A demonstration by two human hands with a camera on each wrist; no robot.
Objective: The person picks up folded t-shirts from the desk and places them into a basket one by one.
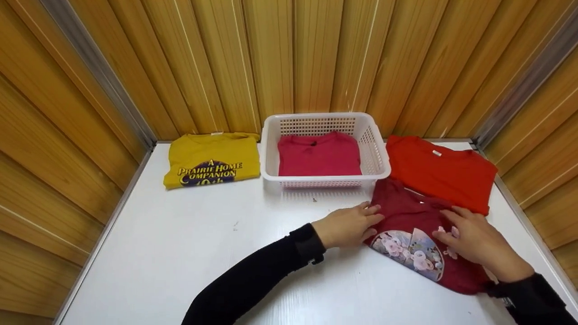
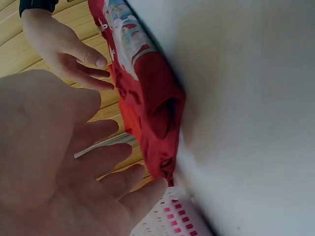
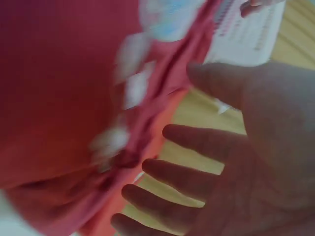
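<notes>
A folded maroon shirt (image 1: 402, 216) with a floral fan print lies at an angle on the right of the white table, partly over the lower edge of a folded red shirt (image 1: 447, 171). At its left edge is my left hand (image 1: 347, 225), fingers spread and loosely bent. My right hand (image 1: 483, 241) hovers over or lightly touches its right part; contact is hard to tell. In the left wrist view the left palm (image 2: 44, 152) faces the shirt's side with nothing gripped. The right wrist view shows the right fingers (image 3: 192, 142) extended beside the blurred maroon cloth.
A white plastic basket (image 1: 325, 178) holding a folded pink shirt (image 1: 320, 155) stands at the back centre. Left of it lies a folded yellow shirt (image 1: 214, 158) with printed lettering. Wood-look panels (image 1: 311, 54) wall the table (image 1: 180, 243) at the back and sides.
</notes>
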